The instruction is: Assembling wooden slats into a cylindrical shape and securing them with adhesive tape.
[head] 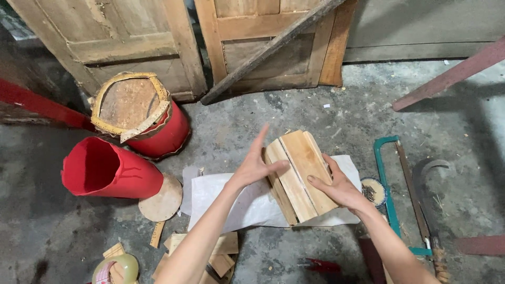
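Several curved wooden slats [297, 176] sit edge to edge as a partial shell above the white sheet [231, 202] — left hand [252, 168] pressing flat, fingers spread, right hand [339, 188] cupping its side (neither clamped shut) — far short of the two finished red drums' [113, 168] round.

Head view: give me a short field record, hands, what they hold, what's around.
left hand: open, palm against the left side of the wooden slat bundle
right hand: fingers spread on the bundle's right side
bundle: several pale slats pressed together, held above a white sheet
left of it: two red drum shells, one lying on its side
right of it: green-framed hacksaw, curved sickle blade
floor: grey concrete, wood offcuts
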